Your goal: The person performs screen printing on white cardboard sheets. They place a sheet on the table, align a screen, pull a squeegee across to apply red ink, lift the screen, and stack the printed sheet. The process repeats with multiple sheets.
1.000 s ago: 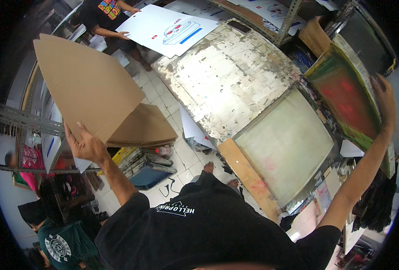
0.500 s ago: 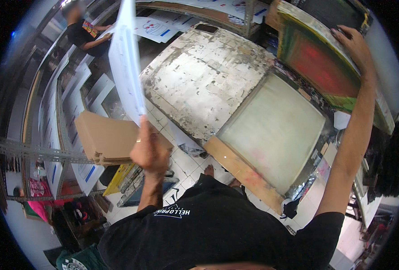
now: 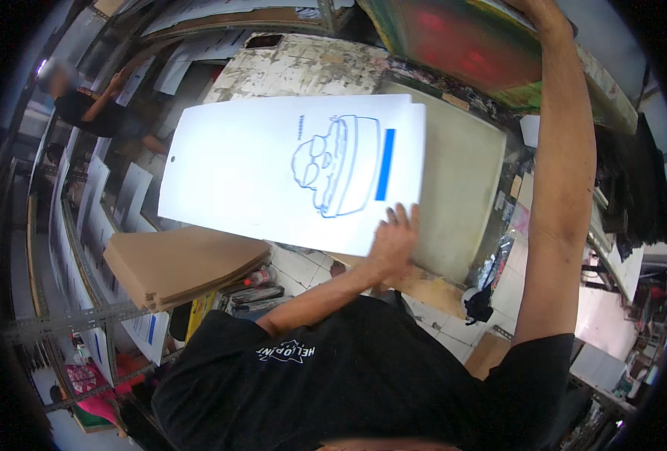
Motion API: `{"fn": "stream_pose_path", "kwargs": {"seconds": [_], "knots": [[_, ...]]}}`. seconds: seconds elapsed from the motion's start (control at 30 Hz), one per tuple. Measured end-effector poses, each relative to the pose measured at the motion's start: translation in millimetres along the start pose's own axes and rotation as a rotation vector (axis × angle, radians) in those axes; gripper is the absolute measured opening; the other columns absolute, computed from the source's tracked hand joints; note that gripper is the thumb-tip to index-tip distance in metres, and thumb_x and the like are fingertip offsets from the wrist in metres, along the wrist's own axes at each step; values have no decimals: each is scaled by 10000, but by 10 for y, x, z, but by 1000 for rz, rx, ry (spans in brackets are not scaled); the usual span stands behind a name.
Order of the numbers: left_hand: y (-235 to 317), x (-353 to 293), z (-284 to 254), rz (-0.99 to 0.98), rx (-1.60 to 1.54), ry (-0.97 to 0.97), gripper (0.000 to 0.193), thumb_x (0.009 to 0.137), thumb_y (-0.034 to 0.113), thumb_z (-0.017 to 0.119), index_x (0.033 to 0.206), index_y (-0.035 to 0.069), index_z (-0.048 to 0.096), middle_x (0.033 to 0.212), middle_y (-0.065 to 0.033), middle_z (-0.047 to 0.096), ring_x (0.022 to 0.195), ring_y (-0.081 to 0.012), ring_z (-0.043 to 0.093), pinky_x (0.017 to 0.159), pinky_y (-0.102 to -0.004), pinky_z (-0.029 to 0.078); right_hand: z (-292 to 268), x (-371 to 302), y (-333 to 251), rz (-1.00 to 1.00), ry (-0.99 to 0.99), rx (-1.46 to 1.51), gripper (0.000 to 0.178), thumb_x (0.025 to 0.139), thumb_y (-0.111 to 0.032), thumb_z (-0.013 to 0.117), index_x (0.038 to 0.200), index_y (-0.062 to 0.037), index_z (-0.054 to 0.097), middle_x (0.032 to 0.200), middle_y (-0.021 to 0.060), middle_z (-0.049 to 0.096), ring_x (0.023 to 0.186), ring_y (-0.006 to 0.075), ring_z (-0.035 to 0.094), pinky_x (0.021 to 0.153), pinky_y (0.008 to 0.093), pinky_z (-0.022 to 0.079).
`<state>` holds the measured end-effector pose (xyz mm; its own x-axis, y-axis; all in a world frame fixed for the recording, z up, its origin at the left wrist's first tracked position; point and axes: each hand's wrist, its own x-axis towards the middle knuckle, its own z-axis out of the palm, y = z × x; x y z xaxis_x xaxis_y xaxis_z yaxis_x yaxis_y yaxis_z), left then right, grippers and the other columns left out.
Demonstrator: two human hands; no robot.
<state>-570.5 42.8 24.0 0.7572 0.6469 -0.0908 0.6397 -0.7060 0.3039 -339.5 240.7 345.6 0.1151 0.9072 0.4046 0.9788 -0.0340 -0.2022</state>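
Note:
A white sheet (image 3: 236,161), with a blue line drawing and a solid blue bar near its right end, lies across the worn table (image 3: 296,71) and over part of a pale, smooth board (image 3: 465,173). My left hand (image 3: 394,242) rests on the sheet's near right corner, fingers stretched out and spread. At the top right my right arm reaches up to a tilted screen-printing frame (image 3: 454,45), its mesh stained red and green. My right hand (image 3: 536,9) is at the frame's raised edge, closed on it; the upper picture edge cuts off its fingertips.
A stack of brown cardboard (image 3: 183,263) stands at the left, beside a small red-capped bottle (image 3: 259,278). Metal racks (image 3: 70,327) with printed sheets line the left side. Another person (image 3: 97,109) stands at the far left. A dark phone-like rectangle (image 3: 263,42) lies on the table's far edge.
My left hand has swung the sheet from upright at the left to flat over the table and board, and its grip has loosened. The raised frame and my right hand appear higher in view.

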Motion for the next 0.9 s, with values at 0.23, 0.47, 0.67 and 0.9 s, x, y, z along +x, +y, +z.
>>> {"fn": "stream_pose_path", "kwargs": {"seconds": [0.23, 0.47, 0.67, 0.9], "knots": [[279, -58, 162, 310, -262, 31, 1058, 688, 604, 773, 1500, 88, 333, 1317, -261, 551, 1161, -476, 566, 980, -524, 459, 125, 11, 45, -124, 108, 18, 523, 788, -477, 703, 1012, -5, 731, 1017, 220, 708, 968, 349, 676, 844, 403, 515], [-2058, 819, 586, -521, 67, 31, 1214, 637, 853, 610, 1554, 157, 226, 1593, -263, 123, 1433, -554, 77, 1011, -804, 98, 71, 31, 26, -139, 15, 129, 429, 815, -407, 693, 976, -13, 748, 913, 185, 733, 821, 282, 686, 771, 381, 520], [-2380, 1394, 695, -469, 52, 35, 1214, 603, 877, 618, 1544, 195, 269, 1604, -227, 118, 1426, -570, 65, 974, -838, 81, 81, 69, -9, -103, -24, 146, 392, 842, -379, 679, 967, -15, 752, 883, 151, 740, 789, 233, 673, 767, 368, 516], [-2376, 2081, 639, -418, 66, 22, 1182, 628, 886, 585, 1553, 233, 244, 1615, -159, 156, 1438, -545, 70, 1010, -817, 72, 136, 146, 60, -179, 8, 112, 385, 868, -384, 659, 947, -20, 757, 883, 143, 738, 783, 243, 657, 794, 372, 499]]}}
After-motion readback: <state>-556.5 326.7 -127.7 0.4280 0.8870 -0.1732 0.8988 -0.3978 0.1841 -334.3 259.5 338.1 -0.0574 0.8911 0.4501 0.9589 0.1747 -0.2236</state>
